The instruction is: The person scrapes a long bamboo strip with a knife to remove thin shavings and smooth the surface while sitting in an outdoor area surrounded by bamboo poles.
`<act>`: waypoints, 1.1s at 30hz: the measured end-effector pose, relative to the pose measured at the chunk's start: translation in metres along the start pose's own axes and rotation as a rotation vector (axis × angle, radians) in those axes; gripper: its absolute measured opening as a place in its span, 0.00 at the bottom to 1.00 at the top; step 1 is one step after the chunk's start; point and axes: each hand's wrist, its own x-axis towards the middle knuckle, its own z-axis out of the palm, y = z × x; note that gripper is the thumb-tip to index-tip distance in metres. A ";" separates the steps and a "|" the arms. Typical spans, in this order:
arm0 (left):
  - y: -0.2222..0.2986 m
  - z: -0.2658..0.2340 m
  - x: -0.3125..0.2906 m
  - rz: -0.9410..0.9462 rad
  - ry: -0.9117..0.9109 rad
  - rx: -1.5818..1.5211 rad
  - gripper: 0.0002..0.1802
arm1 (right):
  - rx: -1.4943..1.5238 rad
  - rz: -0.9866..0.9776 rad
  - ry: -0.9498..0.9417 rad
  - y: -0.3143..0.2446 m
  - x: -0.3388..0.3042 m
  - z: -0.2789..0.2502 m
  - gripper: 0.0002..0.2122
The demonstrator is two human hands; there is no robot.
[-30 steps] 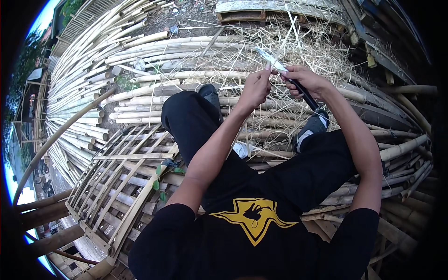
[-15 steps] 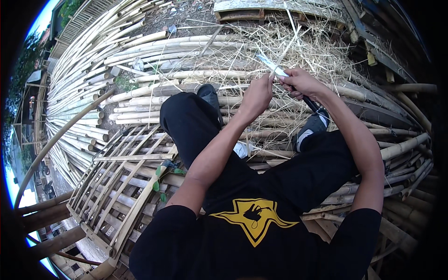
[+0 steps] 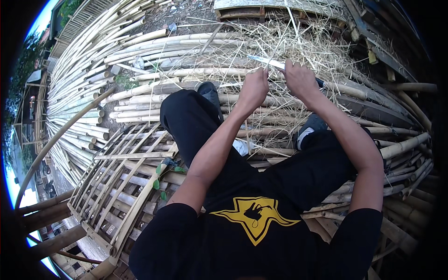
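Note:
Stretched out in front of me, my right hand [image 3: 301, 82] is closed around the dark handle of a knife [image 3: 273, 63]. The blade points left, and the dark butt of the handle shows beyond the far side of the hand. Close beside it, my left hand [image 3: 255, 88] pinches a thin bamboo strip [image 3: 279, 47], which slants up and away past the blade. The blade lies across the strip just beyond my left fingertips. My left palm and the strip's lower end are hidden.
Pale shavings [image 3: 308, 46] heap up beyond my hands. Bamboo poles [image 3: 177, 74] lie beneath my feet and stack to the left. A slatted bamboo frame [image 3: 121, 186] sits left of my legs. A wooden pallet [image 3: 280, 5] stands at the back, with dark timber [image 3: 387, 56] at right.
My right hand has turned over so its back faces up, and has drawn slightly apart from the left. The blade now lies flatter, with its tip further left. My left hand shifted slightly left.

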 end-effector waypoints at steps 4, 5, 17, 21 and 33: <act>-0.006 0.000 0.001 0.033 0.024 -0.024 0.18 | -0.029 -0.084 -0.013 0.002 0.005 -0.007 0.17; -0.008 0.001 0.000 0.044 0.026 -0.033 0.19 | -0.002 -0.091 -0.053 0.003 0.005 -0.006 0.18; -0.012 0.006 0.000 0.056 -0.032 0.004 0.20 | 0.479 0.080 -0.395 0.010 0.009 -0.016 0.29; -0.007 0.002 0.001 0.028 -0.063 -0.029 0.20 | 0.617 0.035 -0.423 0.018 0.012 -0.009 0.29; -0.017 0.013 0.005 0.042 -0.062 -0.060 0.22 | 0.690 0.037 -0.438 0.020 0.009 0.007 0.26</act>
